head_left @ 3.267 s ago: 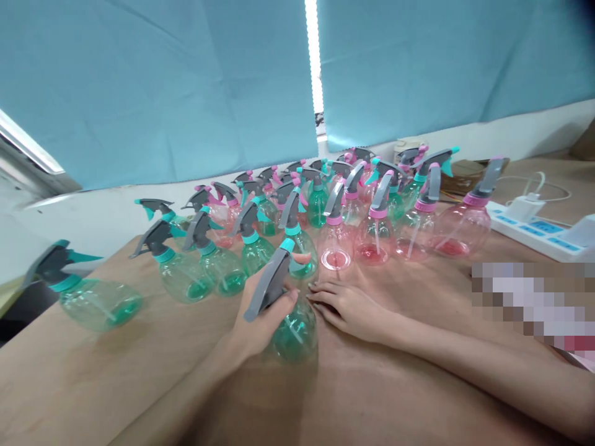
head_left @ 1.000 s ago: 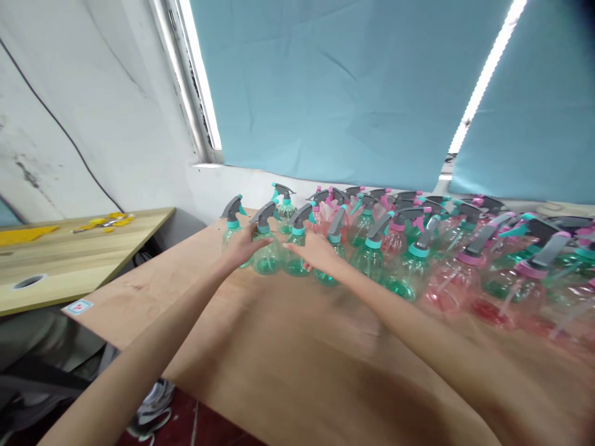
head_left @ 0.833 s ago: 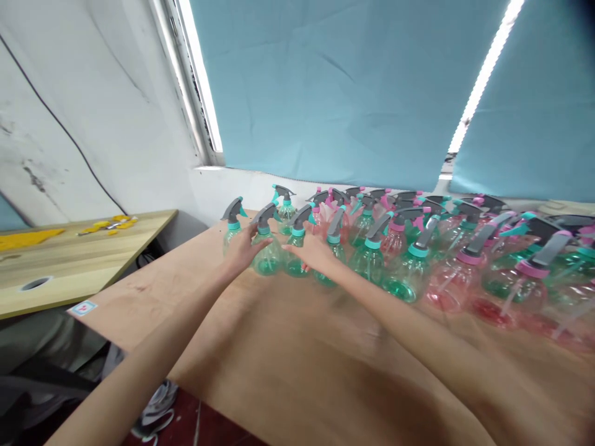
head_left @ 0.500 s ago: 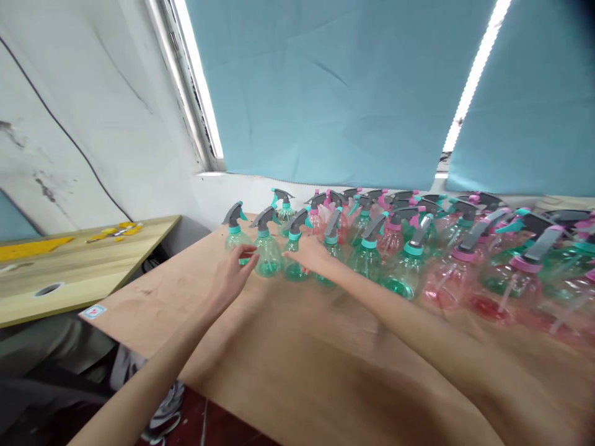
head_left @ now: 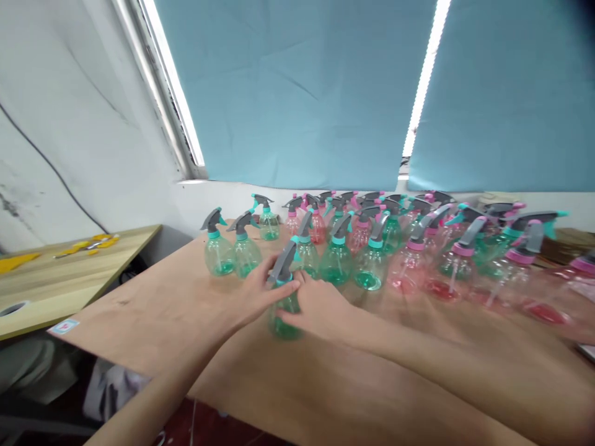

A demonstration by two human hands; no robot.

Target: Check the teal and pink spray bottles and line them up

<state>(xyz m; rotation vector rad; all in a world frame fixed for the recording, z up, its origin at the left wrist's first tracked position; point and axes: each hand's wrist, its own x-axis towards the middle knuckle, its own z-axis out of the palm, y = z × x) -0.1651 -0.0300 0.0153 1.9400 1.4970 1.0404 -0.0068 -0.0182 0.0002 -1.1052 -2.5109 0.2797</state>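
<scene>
A green see-through spray bottle [head_left: 284,325] with a grey trigger head stands out in front of the row, between my two hands. My left hand [head_left: 260,288] is wrapped about its neck, thumb across the teal collar. On the bottle's right side my right hand [head_left: 320,303] grips the body, the fingers partly hidden behind it. Just behind are another green spray bottle [head_left: 307,257] and a further green one [head_left: 336,263]. Left of my hands, two green spray bottles stand close together, the nearer one to me being this spray bottle [head_left: 246,254].
Many pink spray bottles [head_left: 450,272] and green ones crowd the right and back of the wooden table [head_left: 153,310]. A second table [head_left: 106,272] with yellow items on it stands at the left. Blue blinds [head_left: 297,93] cover the window behind.
The green spray bottle has come out of the row toward me. My right hand has drawn back with it, and my left hand has moved right to meet it at the neck.
</scene>
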